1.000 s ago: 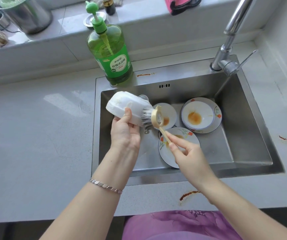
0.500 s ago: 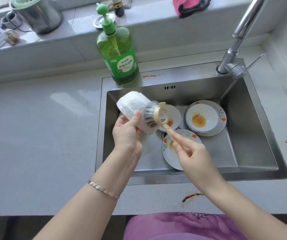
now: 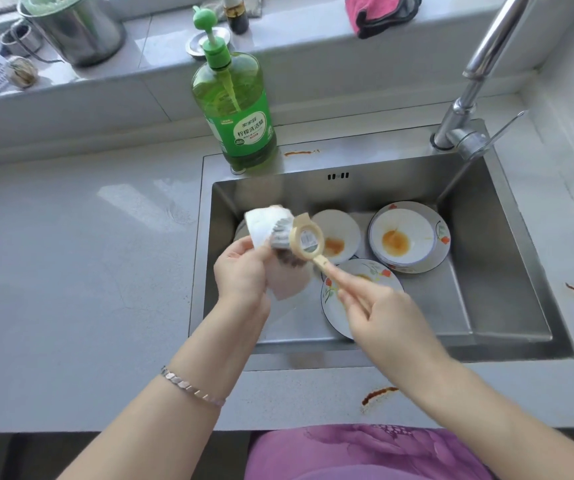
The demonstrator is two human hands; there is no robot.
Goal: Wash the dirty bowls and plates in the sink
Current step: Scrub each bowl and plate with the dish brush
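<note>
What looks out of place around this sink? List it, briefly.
Rust-brown streaks stain the countertop: one before the sink, one right, one behind. The brush is partly in white wrapping.

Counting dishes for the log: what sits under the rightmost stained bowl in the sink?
A flower-rimmed plate; only its rim shows round the bowl. The plate's middle is covered, so anything on it can't be seen.
</note>
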